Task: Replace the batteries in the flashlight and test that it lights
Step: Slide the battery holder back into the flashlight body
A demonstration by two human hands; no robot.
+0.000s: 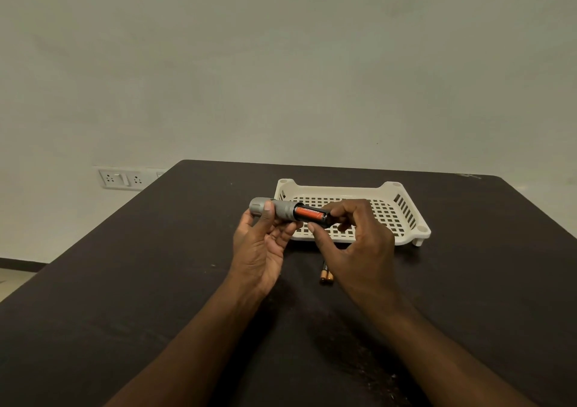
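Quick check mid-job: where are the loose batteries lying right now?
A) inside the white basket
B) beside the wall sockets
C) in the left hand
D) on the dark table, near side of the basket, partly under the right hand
D: the two loose batteries lie on the table, nearer than the basket, partly hidden by the right hand.

One flashlight is showing, with one orange battery sitting in one black holder at its end. Two more batteries are lying side by side on the one dark surface. One white slotted basket is standing there. Two hands are showing: the left and the right. One socket panel is sitting on the wall.
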